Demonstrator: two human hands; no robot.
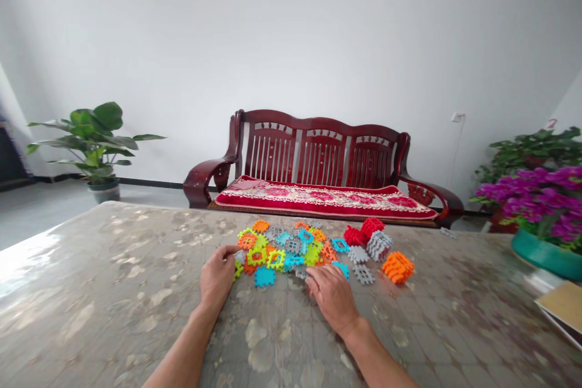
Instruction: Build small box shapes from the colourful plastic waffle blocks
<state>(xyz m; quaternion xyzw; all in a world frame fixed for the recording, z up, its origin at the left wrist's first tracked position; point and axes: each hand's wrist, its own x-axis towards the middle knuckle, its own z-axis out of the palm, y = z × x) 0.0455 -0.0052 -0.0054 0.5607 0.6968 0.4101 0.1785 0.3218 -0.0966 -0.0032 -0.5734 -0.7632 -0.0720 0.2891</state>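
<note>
Left hand (217,277) fingers curled on tile pile (291,250) | right hand (331,294) fingers flat, together, pile edge

Table (113,291): stone-patterned top under a clear glossy film, strong window glare at left. Interlocking tiles (291,251): moulded plastic, matt to slightly satin, notched edges, bright colours. Bench (318,157): dark red wood, polished, lacquered sheen on the arms. Seat cushion (325,197): woven cloth, floral, lace-like trim. Planter (543,254): glazed, shiny teal. Wall: matt paint.
</note>
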